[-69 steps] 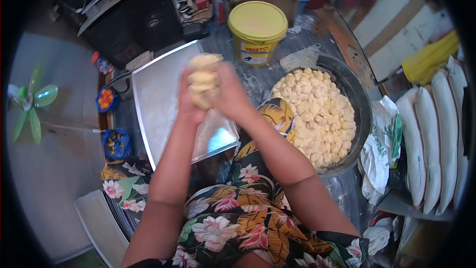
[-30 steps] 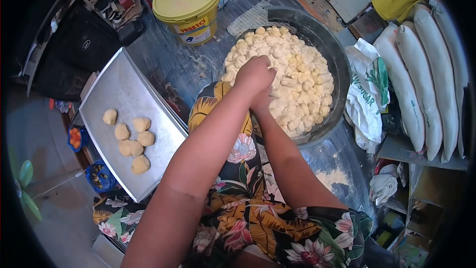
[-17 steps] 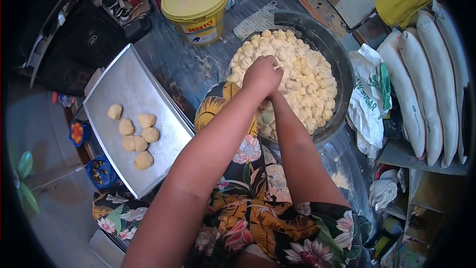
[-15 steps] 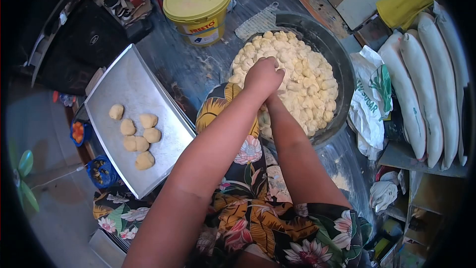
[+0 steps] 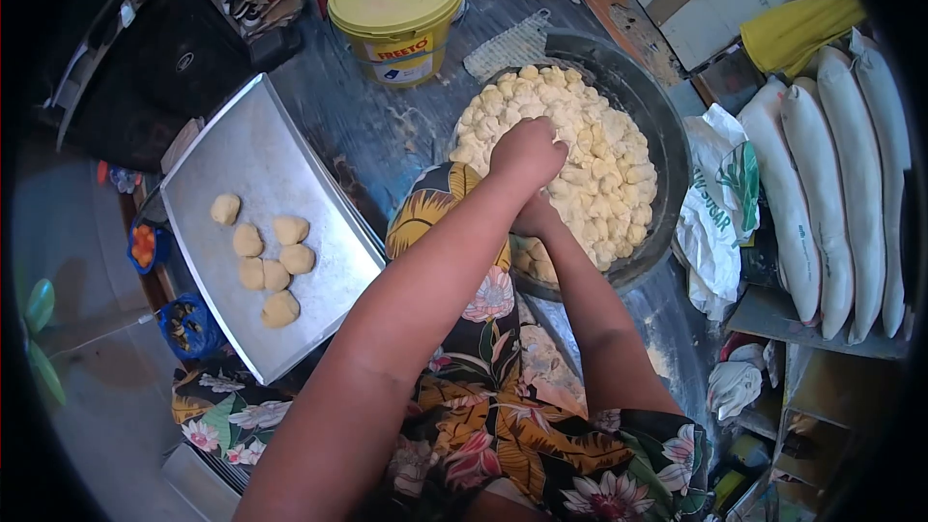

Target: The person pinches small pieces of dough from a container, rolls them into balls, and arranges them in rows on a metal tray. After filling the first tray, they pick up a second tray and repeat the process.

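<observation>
Dough pieces [image 5: 280, 309] already lie on the tray [image 5: 217, 155], while the curled left hand [image 5: 528, 150] and the right hand [image 5: 533, 217] reach into the basin [image 5: 676, 169], their hold hidden.

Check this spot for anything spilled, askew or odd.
Pale powder, possibly flour, lies on the dark surface outside the basin, so it looks spilled. On the metal tray, the dough balls sit in an uneven cluster, some touching.

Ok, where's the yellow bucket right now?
The yellow bucket stands upright near the top of the head view, just left of centre, beyond the metal tray and up and left of the dark basin, with the textured sheet to its right.
</observation>
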Tool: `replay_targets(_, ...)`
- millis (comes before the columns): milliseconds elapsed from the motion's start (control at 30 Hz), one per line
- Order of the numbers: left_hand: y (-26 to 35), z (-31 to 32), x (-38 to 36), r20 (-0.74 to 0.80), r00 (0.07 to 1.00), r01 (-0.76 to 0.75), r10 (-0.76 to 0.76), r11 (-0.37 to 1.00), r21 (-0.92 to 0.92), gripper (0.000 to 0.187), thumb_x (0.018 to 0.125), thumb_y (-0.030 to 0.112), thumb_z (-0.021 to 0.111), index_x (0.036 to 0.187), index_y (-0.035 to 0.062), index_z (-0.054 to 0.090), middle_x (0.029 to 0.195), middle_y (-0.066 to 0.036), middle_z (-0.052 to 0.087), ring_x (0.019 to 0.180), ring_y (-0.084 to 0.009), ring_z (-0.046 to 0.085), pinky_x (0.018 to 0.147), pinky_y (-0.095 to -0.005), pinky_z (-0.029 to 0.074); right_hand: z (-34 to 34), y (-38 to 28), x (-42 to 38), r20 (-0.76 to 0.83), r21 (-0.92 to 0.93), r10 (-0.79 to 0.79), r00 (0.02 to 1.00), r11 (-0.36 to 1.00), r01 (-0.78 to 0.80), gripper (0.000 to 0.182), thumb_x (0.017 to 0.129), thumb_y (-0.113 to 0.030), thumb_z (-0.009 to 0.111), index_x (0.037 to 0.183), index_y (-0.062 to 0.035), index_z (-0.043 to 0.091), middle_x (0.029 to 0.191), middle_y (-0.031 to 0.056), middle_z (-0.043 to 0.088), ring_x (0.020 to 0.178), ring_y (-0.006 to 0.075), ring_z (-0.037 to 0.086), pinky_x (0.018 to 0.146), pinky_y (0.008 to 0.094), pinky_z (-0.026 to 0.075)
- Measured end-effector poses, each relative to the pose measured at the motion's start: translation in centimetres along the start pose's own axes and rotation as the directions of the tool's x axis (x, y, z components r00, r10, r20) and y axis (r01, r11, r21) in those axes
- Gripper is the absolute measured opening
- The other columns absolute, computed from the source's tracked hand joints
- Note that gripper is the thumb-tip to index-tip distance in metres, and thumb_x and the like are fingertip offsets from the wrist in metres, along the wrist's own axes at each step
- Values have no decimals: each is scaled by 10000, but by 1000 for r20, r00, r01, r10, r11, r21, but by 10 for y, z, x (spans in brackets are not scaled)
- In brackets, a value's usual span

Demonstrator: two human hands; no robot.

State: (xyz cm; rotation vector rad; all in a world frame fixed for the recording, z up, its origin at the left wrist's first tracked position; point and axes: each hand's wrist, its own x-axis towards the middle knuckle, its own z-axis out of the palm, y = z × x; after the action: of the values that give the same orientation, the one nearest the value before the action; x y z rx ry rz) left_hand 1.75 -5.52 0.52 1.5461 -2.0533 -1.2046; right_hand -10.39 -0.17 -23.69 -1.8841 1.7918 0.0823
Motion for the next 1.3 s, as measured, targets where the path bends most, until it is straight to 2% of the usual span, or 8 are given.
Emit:
replay_targets(433,2,-4,-5,-3,1000,1,-1,1000,14,335,813,290,576,1009,21,609,1024,-172,614,962,-319,601,811,-420,482,-23,-6,8,450,51,-143,881,990,135,903,667,-350,733,1415,-161,264,1458,233,179,1138,420,490,884,468,477)
replay_targets(600,5,-1,-7,-11,1000,-3,3,1000,22,324,813,287,575,1006,29,611,1015,-164,619,959,-319,602,808,-421,483,-15,-25,-22,218,-317,-24,976,944,94,848,656,-254,729,1375,-96,308,1401,240,273,1017,324,593,821,412,517)
replay_targets(800,0,5,-4,-64,998,-6,7,1000,17,338,795,333,619,979,51,624,941,-166,644,900,-320,616,769,-407,482,-31,-32,-32,116,-27,10,993,1000,-7,677,618,-256,753,1234,-166,488,1280,188,447,992,326,594,780,405,520)
replay_targets(900,-3,4,-6,-103,995,15,-17,1000,-13,334,790,328,621,969,46,626,923,-169,646,889,-325,619,762,-412,484,7,19,-4,-279,219,-100,955,962,165,639,552,-280,805,1134,-149,577,1124,195,570,939,351,614,777,389,502)
replay_targets(967,-5,2,-6,-117,993,31,-36,998,-45,334,780,312,629,966,35,629,932,-178,644,890,-330,619,768,-415,486,-21,10,-22,-110,641,158,981,765,-51,538,583,-143,776,1079,-62,586,919,158,659,838,297,640,737,368,497)
replay_targets(1067,-12,5,-2,-174,984,32,-41,998,-55,345,772,307,638,981,32,629,937,-185,640,889,-337,617,782,-416,487,-53,6,-42,-67,707,272,960,692,-146,457,630,-67,718,1065,-55,577,903,120,651,771,245,639,649,365,523)
replay_targets(1133,-14,5,-2,-178,983,39,-50,997,-65,363,772,308,646,1003,28,624,1011,-197,620,923,-336,609,811,-408,482,-82,-4,-57,22,887,399,916,415,-202,416,663,9,633,1062,-60,543,868,77,625,668,167,620,505,299,527)
replay_targets(1300,-7,3,-7,-131,986,68,-106,961,-268,529,789,375,638,1181,35,529,1240,-220,479,1095,-347,530,908,-389,443,-143,-10,-69,-220,863,297,929,504,44,428,656,15,627,1070,-39,531,926,66,619,765,173,635,556,296,541)
